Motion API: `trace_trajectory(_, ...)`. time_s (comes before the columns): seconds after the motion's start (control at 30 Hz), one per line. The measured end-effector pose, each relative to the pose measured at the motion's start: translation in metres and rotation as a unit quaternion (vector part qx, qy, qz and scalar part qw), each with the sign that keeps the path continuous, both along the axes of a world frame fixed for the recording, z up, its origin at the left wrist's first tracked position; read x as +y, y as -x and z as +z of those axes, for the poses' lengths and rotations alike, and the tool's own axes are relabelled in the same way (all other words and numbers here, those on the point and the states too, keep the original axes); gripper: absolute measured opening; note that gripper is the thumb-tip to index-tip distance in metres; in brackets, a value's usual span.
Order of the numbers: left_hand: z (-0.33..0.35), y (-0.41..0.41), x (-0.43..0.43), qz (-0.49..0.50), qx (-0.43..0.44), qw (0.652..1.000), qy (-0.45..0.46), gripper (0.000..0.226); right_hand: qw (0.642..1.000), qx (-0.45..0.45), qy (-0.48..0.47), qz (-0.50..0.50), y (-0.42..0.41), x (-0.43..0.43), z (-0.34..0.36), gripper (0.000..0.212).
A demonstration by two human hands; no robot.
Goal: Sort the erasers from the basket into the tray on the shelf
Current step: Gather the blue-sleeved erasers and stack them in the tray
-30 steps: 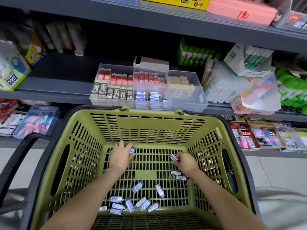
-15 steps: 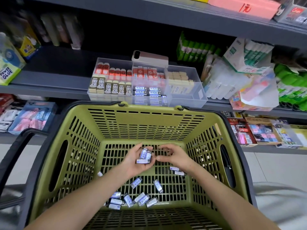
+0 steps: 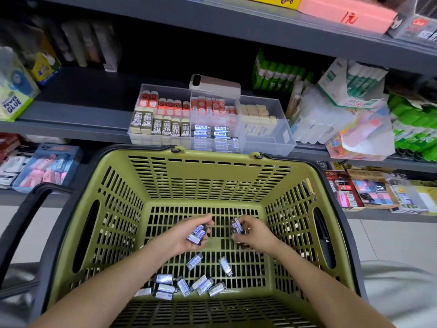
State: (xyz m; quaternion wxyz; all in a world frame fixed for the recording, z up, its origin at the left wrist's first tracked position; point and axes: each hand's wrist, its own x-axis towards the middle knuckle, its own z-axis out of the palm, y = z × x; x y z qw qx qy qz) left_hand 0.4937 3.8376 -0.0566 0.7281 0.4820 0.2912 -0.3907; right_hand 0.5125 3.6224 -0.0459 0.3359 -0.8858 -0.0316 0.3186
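The sort looks well under way but not finished. The clear tray (image 3: 267,147) on the shelf (image 3: 71,130) already has rows of blue-sleeved erasers (image 3: 210,132) in its middle front compartment, with 2B and red-sleeved kinds filed to the left and behind. Erasers of the same blue kind are in the green basket (image 3: 123,209). Both hands are inside it, above the floor. The left hand (image 3: 184,235) is curled round a small clutch of erasers (image 3: 198,233). The right hand (image 3: 256,233) pinches at least 1 more (image 3: 236,227) in its fingertips; exactly how many each holds I cannot tell. About 10 loose erasers (image 3: 184,285) lie on the basket floor near the person, most in a huddle and 2 a little apart, so I judge several more handfuls remain. Between hands and tray stands the basket's far wall, whose rim sits just below the tray front; the load must be lifted over it. A phone (image 3: 214,84) lies across the tray's back rim, apart from the blue compartment and probably no hindrance. Glue sticks (image 3: 279,72) and loose packets (image 3: 354,129) crowd the shelf just beside the tray on the right, and the black handle (image 3: 21,223) hangs to the left.
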Motion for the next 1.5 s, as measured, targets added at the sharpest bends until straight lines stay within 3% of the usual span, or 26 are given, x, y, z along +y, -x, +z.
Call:
trace_trajectory(0.13,0.029,-0.002,-0.007,-0.043,-0.132,0.988,-0.065,0.051,0.984,0.001,-0.165,-0.072,-0.003,0.039,0.036,0.027)
trace_trajectory(0.3,0.070,-0.006,0.001,0.002,-0.221,0.974,-0.044,0.048,0.974,-0.092,-0.205,-0.038,-0.003,0.062,0.086,0.036)
trace_trajectory(0.5,0.109,-0.009,0.015,0.084,-0.267,0.960,-0.034,0.048,0.954,-0.056,-0.290,-0.051,-0.003,0.074,0.126,0.054)
trace_trajectory(0.67,0.131,-0.018,0.025,0.124,-0.269,0.955,0.031,0.037,0.922,-0.013,-0.371,-0.112,-0.007,0.082,0.141,0.043)
trace_trajectory(0.8,0.151,-0.032,0.041,0.203,-0.251,0.941,0.105,0.038,0.905,-0.054,-0.372,-0.196,-0.027,0.081,0.157,0.025)
trace_trajectory(0.93,0.170,-0.045,0.058,0.233,-0.311,0.914,0.118,0.042,0.887,-0.136,-0.365,-0.247,-0.058,0.087,0.175,0.025)
trace_trajectory(1.03,0.180,-0.058,0.065,0.254,-0.357,0.893,0.101,0.032,0.889,-0.193,-0.318,-0.266,-0.089,0.102,0.177,0.024)
trace_trajectory(1.17,0.186,-0.072,0.071,0.276,-0.398,0.872,0.073,0.035,0.927,-0.158,-0.251,-0.229,-0.121,0.122,0.176,0.011)
trace_trajectory(1.23,0.183,-0.072,0.076,0.274,-0.405,0.870,0.072,0.035,0.945,-0.111,-0.239,-0.194,-0.129,0.124,0.176,0.013)
trace_trajectory(1.33,0.178,-0.066,0.081,0.270,-0.395,0.875,0.077,0.044,0.975,-0.124,-0.139,-0.118,-0.134,0.122,0.178,0.019)
trace_trajectory(1.43,0.177,-0.064,0.081,0.261,-0.393,0.879,0.076,0.070,0.984,-0.111,-0.116,-0.079,-0.130,0.122,0.179,0.022)
trace_trajectory(1.5,0.177,-0.064,0.080,0.248,-0.398,0.880,0.074,0.062,0.985,-0.118,-0.108,-0.066,-0.127,0.121,0.178,0.022)
